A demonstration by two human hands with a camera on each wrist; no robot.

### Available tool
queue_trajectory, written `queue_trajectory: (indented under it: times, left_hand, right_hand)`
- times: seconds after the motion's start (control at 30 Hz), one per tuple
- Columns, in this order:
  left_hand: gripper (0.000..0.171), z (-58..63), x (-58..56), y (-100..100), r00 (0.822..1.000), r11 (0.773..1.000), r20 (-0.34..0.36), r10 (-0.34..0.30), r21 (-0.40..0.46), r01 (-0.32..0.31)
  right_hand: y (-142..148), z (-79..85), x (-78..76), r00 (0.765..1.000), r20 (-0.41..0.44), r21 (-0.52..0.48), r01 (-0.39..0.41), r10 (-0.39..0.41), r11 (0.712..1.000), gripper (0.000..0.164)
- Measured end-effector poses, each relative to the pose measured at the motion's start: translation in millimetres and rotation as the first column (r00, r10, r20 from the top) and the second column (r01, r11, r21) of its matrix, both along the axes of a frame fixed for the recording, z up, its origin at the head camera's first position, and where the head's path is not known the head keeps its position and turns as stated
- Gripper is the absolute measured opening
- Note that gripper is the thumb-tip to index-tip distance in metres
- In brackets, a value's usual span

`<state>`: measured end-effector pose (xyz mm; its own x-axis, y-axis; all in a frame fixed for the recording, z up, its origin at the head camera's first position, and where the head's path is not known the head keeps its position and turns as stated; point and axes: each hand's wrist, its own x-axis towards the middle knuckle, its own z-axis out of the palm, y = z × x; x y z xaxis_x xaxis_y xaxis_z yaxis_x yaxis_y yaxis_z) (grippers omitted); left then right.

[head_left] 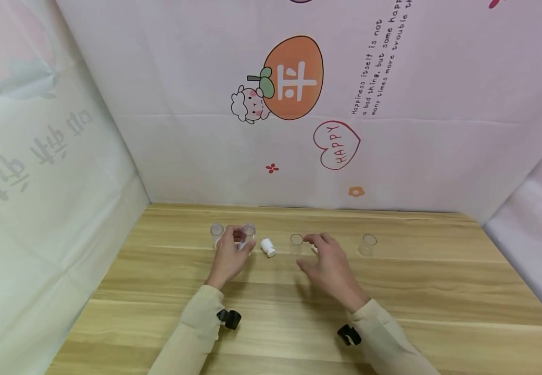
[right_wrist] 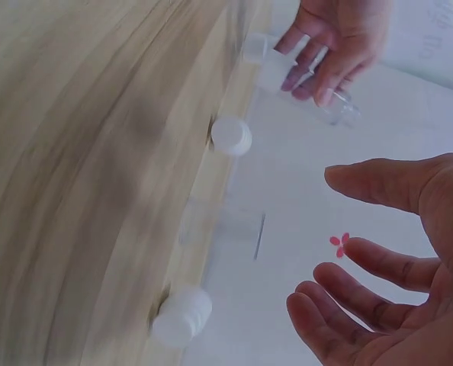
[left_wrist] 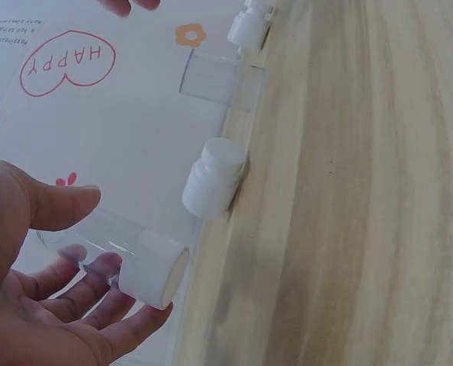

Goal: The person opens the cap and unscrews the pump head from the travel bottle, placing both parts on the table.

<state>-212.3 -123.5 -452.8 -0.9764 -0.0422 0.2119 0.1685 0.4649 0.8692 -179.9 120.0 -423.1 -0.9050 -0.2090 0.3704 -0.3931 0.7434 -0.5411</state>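
My left hand [head_left: 230, 255] has its fingers and thumb around a clear cup [left_wrist: 127, 248], whose lower part shows white. Just left of that hand stands another clear cup [head_left: 216, 230]. A white bottle [head_left: 267, 247] lies on its side between my hands, its narrower capped end toward me. My right hand [head_left: 330, 268] reaches over the table with thumb and fingers spread, nothing between them. Close by its fingertips stands a clear cup [head_left: 296, 245]. A second white bottle [right_wrist: 182, 316], mostly hidden behind the right hand in the head view, lies past that cup.
One more clear cup [head_left: 368, 246] stands to the right of my right hand. The wooden table [head_left: 275, 333] meets a printed white cloth [head_left: 196, 156] at its back edge. Cloth also hangs along the left and right sides.
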Motion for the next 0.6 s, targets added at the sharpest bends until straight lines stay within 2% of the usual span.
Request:
queue_trajectory:
  times: [0.13, 0.4, 0.6]
  left_hand:
    - [0.042, -4.6, -3.6, 0.8, 1.0, 0.999, 0.019, 0.013, 0.037, -0.014]
    - [0.042, -11.6, -6.9, 3.1, 0.999, 0.997, 0.009, 0.033, 0.068, -0.034]
    - [0.041, -16.3, -9.1, 3.7, 0.999, 0.996, 0.011, 0.043, 0.076, -0.044]
  right_hand:
    - [8.9, 0.0, 2.9, 1.0, -0.009, -0.006, 0.012, -0.012, 1.0, 0.05]
    - [19.3, -0.2, 8.5, 0.998, -0.067, -0.021, -0.003, 0.001, 1.0, 0.047]
    - [24.5, -2.6, 11.5, 0.999, -0.038, -0.028, 0.008, -0.009, 1.0, 0.048]
